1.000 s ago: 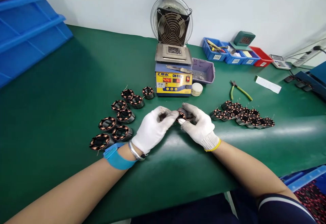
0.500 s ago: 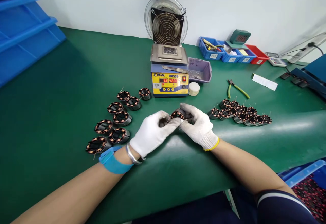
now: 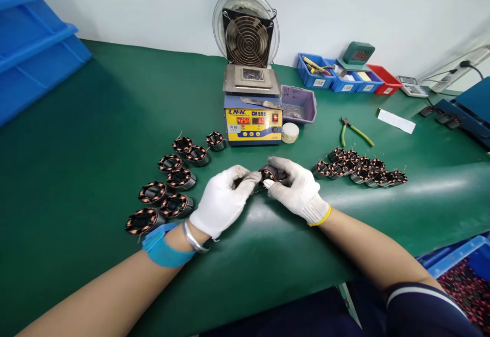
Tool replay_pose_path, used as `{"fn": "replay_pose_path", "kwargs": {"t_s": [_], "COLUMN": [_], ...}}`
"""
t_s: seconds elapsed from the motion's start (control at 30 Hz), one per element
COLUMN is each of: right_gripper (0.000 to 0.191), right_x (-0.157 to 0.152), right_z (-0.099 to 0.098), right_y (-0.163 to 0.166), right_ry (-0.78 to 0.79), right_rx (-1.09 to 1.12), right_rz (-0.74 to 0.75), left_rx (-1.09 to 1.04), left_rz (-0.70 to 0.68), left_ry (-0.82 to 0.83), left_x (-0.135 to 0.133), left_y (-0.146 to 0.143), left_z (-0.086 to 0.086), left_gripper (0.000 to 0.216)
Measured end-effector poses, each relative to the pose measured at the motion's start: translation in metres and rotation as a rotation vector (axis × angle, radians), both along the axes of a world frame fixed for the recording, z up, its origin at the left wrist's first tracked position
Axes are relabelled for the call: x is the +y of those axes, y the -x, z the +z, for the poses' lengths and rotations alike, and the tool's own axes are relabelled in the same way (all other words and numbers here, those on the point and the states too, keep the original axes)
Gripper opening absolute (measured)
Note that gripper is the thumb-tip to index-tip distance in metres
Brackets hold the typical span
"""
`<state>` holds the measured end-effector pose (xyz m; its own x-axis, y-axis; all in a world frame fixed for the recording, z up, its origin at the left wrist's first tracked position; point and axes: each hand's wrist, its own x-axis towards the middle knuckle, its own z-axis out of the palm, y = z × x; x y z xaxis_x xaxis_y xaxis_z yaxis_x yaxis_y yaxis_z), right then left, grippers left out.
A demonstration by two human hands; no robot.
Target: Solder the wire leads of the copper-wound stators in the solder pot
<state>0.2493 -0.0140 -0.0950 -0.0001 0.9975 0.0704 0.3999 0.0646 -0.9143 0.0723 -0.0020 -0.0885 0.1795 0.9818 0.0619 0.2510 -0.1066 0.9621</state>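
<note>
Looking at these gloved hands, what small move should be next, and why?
Perhaps the left hand should gently straighten any loose wire end of the wound ring. The right hand holds that ring, the left fingers are at its edge, and other rings show thin wire ends sticking out. Whether the left pinches a wire, I cannot tell.

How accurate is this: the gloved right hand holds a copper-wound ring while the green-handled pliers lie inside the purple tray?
One slip: the head view shows the green-handled pliers on the green tabletop, not inside the purple tray. The right hand does hold a copper-wound ring.
</note>
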Motion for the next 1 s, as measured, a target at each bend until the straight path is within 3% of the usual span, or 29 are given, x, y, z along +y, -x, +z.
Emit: {"fn": "replay_pose_path", "kwargs": {"t_s": [0.1, 0.17, 0.3, 0.37, 0.5, 0.63, 0.73, 0.87, 1.0], "right_gripper": [0.051, 0.051, 0.051, 0.051, 0.051, 0.050, 0.049, 0.051, 0.052], "right_x": [0.002, 0.003, 0.003, 0.001, -0.002, 0.013, 0.046, 0.117, 0.186], "right_z": [0.000, -0.001, -0.001, 0.000, 0.003, 0.013, 0.035, 0.083, 0.128], "right_y": [-0.001, -0.001, -0.003, -0.004, -0.005, -0.011, -0.017, -0.019, -0.005], "right_ry": [-0.008, -0.016, -0.059, -0.098, -0.174, -0.239, -0.351, -0.506, -0.515], "right_rx": [0.036, 0.067, 0.006, -0.103, -0.235, -0.214, -0.339, -0.708, -1.062], "right_rz": [-0.018, -0.032, -0.029, -0.028, -0.044, -0.053, -0.035, -0.051, -0.070], "left_rx": [-0.115, -0.167, -0.036, -0.035, -0.256, -0.437, -0.386, -0.290, -0.263], "left_rz": [0.140, 0.151, -0.119, -0.148, -0.007, 0.109, 0.030, -0.084, -0.131], "left_ry": [-0.032, -0.034, 0.114, 0.168, 0.127, 0.069, 0.078, 0.147, 0.163], "left_x": [-0.003, -0.003, -0.005, -0.008, -0.015, -0.013, -0.008, -0.001, 0.003], "left_y": [0.002, 0.003, -0.002, -0.006, 0.000, 0.008, 0.005, -0.006, -0.011], "left_z": [0.002, 0.002, 0.004, 0.007, 0.009, -0.002, -0.012, -0.018, -0.021], "left_gripper": [0.014, 0.016, 0.023, 0.024, 0.015, 0.019, 0.024, 0.027, 0.025]}}
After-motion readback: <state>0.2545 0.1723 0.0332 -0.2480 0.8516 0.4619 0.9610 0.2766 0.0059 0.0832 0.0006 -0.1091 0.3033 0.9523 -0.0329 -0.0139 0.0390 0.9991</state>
